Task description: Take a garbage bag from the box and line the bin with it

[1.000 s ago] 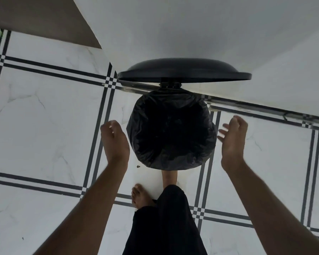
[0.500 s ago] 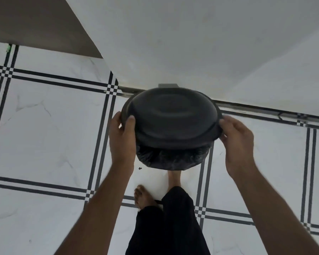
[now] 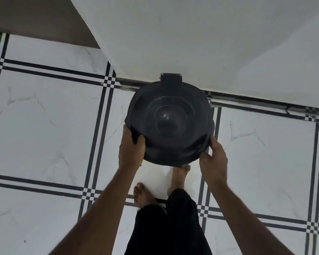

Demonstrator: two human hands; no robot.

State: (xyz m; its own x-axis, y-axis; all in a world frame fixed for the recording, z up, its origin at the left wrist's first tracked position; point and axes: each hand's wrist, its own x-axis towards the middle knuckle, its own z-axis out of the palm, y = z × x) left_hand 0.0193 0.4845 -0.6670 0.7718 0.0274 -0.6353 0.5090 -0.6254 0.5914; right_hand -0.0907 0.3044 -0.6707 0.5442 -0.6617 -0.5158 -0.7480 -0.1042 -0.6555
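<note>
At frame centre, the left hand [image 3: 131,151] and right hand [image 3: 213,158] each grasped the closed black bin [image 3: 170,124] lid's lower rim with curled fingers [image 3: 140,140].

Semi-gloss black plastic bin lid [image 3: 170,118], glossy marble-look floor tiles [image 3: 44,126]

Bin [image 3: 170,124] against wall [image 3: 191,37], between feet.
</note>
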